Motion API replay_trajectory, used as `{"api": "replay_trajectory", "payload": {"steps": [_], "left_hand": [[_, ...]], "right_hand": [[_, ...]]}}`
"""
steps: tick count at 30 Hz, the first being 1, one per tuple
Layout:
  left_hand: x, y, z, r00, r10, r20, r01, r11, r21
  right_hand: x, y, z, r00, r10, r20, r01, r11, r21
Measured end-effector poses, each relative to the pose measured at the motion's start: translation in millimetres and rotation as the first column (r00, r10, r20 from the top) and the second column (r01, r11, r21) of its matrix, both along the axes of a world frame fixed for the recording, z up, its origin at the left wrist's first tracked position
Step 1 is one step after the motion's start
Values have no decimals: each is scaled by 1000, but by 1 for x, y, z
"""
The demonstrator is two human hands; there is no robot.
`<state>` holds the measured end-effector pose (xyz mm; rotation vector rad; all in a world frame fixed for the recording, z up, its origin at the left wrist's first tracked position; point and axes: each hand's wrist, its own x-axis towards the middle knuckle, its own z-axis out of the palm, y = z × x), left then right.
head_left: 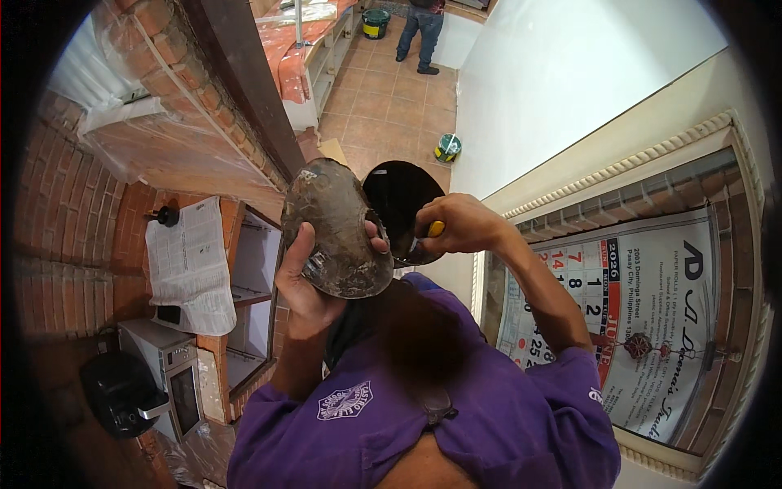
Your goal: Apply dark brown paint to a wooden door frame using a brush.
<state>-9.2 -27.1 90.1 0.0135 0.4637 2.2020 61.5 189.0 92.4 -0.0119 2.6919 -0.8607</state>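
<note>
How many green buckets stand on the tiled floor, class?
2. The farther bucket is beside the covered counter; the nearer bucket is by the white wall. Others may be hidden.

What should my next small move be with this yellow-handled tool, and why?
I'd probably bring the yellow-handled tool across to the stained, rounded piece: your right hand has it at the black container's opening, and your left hand already holds that piece right beside it, so the shift looks short.
</note>
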Motion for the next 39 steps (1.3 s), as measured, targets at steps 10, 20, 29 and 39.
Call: {"api": "replay_trajectory", "payload": {"steps": [10,20,29,39], "left_hand": [[-2,1,-4,1000,-26,14,25,999,34],[-2,-6,-7,1000,-25,-2,25,1000,-13],[-6,-4,-4,997,-2,-75,-2,999,-49],[1,-8,-6,999,18,-44,-20,999,-41]], "right_hand": [[4,11,0,992,-38,-120,26,995,-98],[24,15,33,963,-194,-189,134,947,-292],[7,4,-17,981,70,-179,-73,997,-11],[16,5,-38,976,37,-214,-36,999,12]]}}
